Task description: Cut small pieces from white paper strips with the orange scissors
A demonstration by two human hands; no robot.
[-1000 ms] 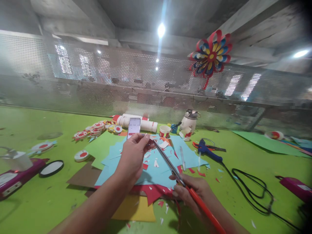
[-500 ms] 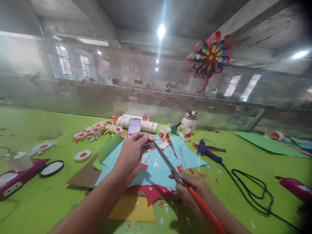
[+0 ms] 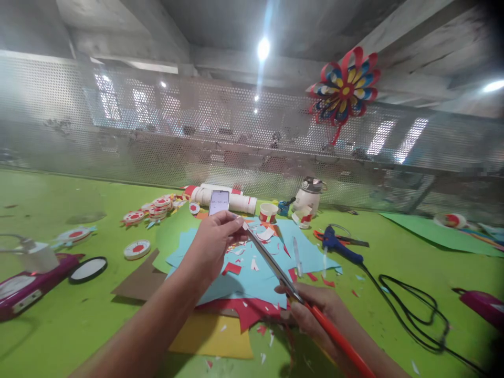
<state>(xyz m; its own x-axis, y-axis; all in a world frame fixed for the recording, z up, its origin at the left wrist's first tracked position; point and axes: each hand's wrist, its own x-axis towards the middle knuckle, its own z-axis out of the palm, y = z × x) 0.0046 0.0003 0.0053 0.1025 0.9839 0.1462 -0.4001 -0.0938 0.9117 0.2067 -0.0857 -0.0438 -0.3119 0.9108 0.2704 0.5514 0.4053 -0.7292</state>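
Long steel scissors with orange handles (image 3: 275,270) slant away from the clenched right hand (image 3: 315,315); their tip meets the left hand (image 3: 214,244), pinching something small.

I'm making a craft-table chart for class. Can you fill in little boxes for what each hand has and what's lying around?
left hand: pinches a small paper piece at the scissor tips
right hand: grips the scissors, red handles, blades nearly shut
under the hands: blue paper with red and white scraps
right of it: blue glue gun with a black cord
behind: phone propped against a white roll
on the mesh wall: paper pinwheel
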